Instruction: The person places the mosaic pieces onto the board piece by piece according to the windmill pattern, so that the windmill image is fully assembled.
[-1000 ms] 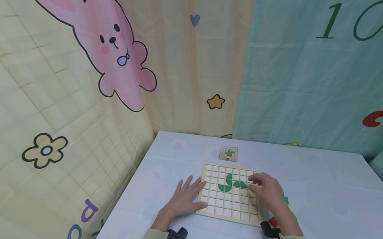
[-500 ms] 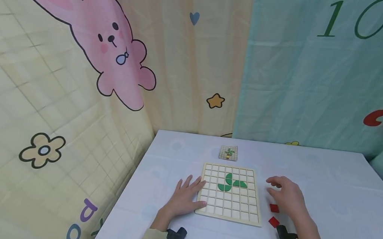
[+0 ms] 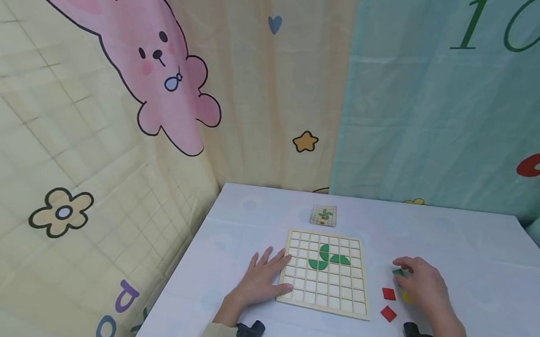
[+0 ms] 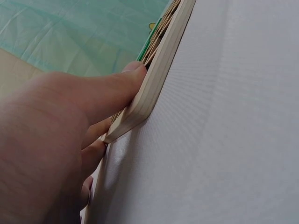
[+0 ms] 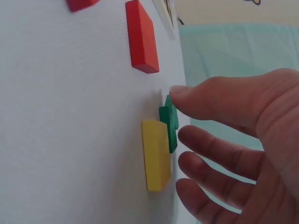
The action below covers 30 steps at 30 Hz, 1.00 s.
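My left hand (image 3: pixel 263 277) lies with fingers spread at the left edge of a wooden grid board (image 3: pixel 326 303). In the left wrist view its thumb (image 4: pixel 117 88) rests on the board's rim. Green rounded tiles (image 3: pixel 340 260) sit in the board's upper middle squares, forming three half-round shapes. Right of the board, my right hand (image 3: pixel 424 286) reaches over loose pieces, thumb and forefinger apart around a green piece (image 3: pixel 399 272). In the right wrist view, the thumb tip is right at the green pieces (image 5: pixel 169 128), beside a yellow block (image 5: pixel 156 156).
Two red blocks (image 3: pixel 389 294) lie between the board and my right hand. Behind the board is a small patterned card (image 3: pixel 314 215) showing a green, yellow and red figure on a grid. A white cloth covers the table (image 3: pixel 481 270), with printed curtains (image 3: pixel 276 84) behind it.
My right hand has moved from the board's right edge rightward to the loose pieces, uncovering the red blocks. The left hand stays at the board.
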Each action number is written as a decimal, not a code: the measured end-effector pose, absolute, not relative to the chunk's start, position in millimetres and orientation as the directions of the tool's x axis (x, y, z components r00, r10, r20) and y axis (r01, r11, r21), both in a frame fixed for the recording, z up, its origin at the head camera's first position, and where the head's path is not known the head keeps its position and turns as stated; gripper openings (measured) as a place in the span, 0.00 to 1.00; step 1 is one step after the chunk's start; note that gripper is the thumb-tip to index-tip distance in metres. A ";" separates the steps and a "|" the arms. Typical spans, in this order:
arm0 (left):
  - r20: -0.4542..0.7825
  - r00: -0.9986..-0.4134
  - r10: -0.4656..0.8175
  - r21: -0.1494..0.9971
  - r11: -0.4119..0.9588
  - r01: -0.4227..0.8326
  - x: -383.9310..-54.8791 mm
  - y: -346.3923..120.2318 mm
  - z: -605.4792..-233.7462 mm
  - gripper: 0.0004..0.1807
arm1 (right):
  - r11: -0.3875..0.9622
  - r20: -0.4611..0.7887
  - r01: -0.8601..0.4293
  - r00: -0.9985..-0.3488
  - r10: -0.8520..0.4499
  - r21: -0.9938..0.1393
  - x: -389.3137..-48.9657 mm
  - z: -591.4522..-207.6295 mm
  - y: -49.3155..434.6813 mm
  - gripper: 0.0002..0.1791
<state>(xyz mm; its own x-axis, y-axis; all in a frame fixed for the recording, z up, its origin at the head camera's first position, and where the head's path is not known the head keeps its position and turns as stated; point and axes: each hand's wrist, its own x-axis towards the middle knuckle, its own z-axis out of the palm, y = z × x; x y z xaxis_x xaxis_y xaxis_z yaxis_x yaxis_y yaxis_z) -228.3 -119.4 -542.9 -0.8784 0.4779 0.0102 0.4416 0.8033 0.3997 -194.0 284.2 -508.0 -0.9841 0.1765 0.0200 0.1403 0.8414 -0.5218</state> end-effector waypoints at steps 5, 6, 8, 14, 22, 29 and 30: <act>0.012 -0.879 0.476 0.397 0.805 0.441 -228.7 -118.9 -541.5 0.44 | 0.840 -0.011 0.154 -0.985 0.174 -0.521 -194.6 -511.5 289.1 0.24; 0.012 -0.880 0.475 0.399 0.805 0.440 -228.6 -119.0 -541.3 0.44 | 0.840 -0.016 0.157 -0.985 0.174 -0.520 -194.7 -511.9 289.8 0.24; 0.013 -0.879 0.476 0.400 0.804 0.440 -228.3 -118.9 -541.3 0.44 | 0.840 -0.021 0.165 -0.983 0.180 -0.517 -195.1 -513.0 291.0 0.24; 0.017 -0.875 0.484 0.390 0.802 0.452 -227.6 -118.7 -540.6 0.44 | 0.835 -0.024 0.212 -0.972 0.232 -0.508 -195.8 -514.5 291.8 0.24; 0.014 -0.875 0.485 0.385 0.805 0.452 -228.5 -118.3 -542.5 0.44 | 0.825 -0.018 0.248 -0.960 0.278 -0.507 -194.1 -514.8 291.6 0.24; 0.026 -0.876 0.481 0.379 0.807 0.454 -227.9 -118.9 -543.9 0.44 | 0.842 0.007 0.211 -0.969 0.247 -0.496 -194.5 -516.2 293.3 0.18; 0.026 -0.877 0.480 0.378 0.807 0.453 -227.7 -119.0 -543.9 0.44 | 0.844 0.002 0.212 -0.970 0.244 -0.492 -194.9 -516.0 293.5 0.19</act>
